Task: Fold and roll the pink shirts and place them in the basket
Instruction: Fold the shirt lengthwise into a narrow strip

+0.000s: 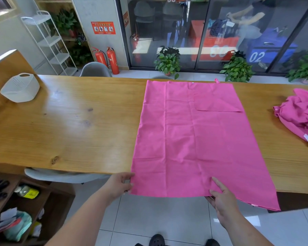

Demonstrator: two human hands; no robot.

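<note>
A pink shirt lies flat on the wooden table, folded into a long rectangle whose near edge hangs over the table's front. My left hand pinches the shirt's near left corner. My right hand grips the near hem right of centre, thumb on top of the cloth. A pile of crumpled pink shirts sits at the table's right end. The white basket stands at the far left of the table.
A grey chair is tucked under the table's front edge at left, another grey chair stands behind the table. A low wooden shelf with clutter is at my left. Potted plants and glass doors line the far side.
</note>
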